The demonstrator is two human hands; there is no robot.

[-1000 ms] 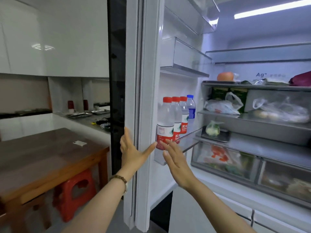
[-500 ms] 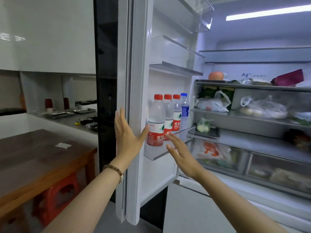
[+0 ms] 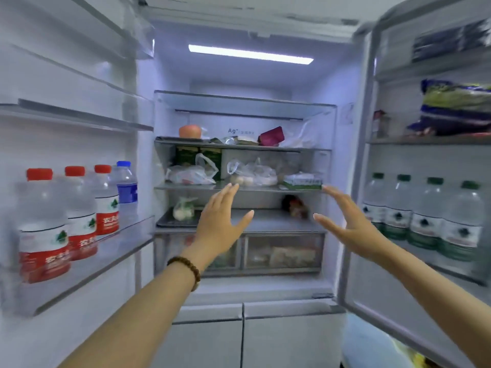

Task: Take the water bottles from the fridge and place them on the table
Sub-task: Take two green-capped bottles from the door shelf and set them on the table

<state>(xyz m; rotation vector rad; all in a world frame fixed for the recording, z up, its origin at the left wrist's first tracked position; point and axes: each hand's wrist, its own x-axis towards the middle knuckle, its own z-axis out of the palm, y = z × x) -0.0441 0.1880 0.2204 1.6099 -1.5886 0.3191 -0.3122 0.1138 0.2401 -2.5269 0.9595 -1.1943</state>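
The fridge stands open with both doors swung wide. Three red-capped water bottles point(image 3: 43, 224) and a blue-capped bottle point(image 3: 127, 185) stand in the left door shelf point(image 3: 111, 251). Several green-capped water bottles point(image 3: 425, 211) line the right door shelf. My left hand point(image 3: 220, 224), with a bead bracelet on the wrist, is raised in front of the middle shelves, fingers spread, holding nothing. My right hand point(image 3: 348, 221) is also open and empty, between the fridge interior and the right door's bottles, touching none of them.
Inside are glass shelves point(image 3: 239, 187) with plastic bags of food, an orange fruit point(image 3: 189, 131), a purple item point(image 3: 271, 136) and two drawers point(image 3: 281, 252) at the bottom. A packaged bag point(image 3: 455, 107) sits in the upper right door shelf. Lower freezer doors point(image 3: 265, 335) are closed.
The view has swung right from the left door to face the fridge interior; the right door and its bottles now show. Both hands moved away from the red-capped bottles toward the centre and right.
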